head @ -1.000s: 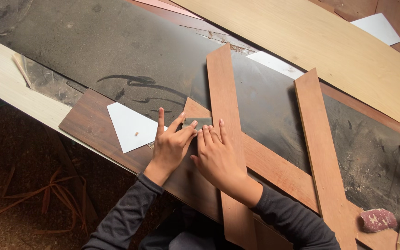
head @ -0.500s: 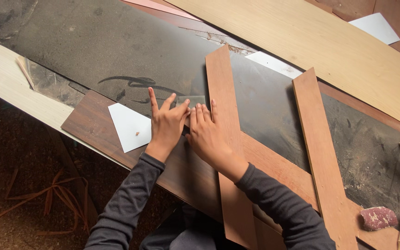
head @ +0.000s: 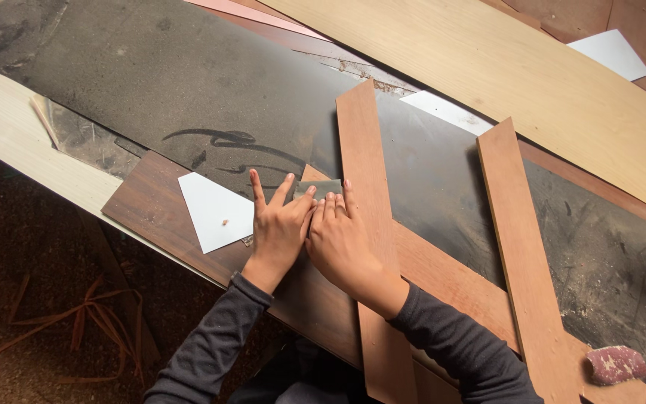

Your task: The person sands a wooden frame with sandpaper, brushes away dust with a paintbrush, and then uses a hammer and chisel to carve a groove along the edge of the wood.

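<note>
Left hand (head: 278, 228) and right hand (head: 342, 239) lie flat side by side, fingers spread, fingertips pinning a small grey scraper (head: 318, 188) against the dark board (head: 166, 217), probably so both palms can bear down evenly. Just left of the hands lies a white paper piece (head: 214, 211); just right, a reddish plank (head: 368, 224) crosses under the right wrist. Beyond the fingertips stretches the dusty black desk (head: 151, 82), then a pale plywood sheet (head: 502, 82).
</note>
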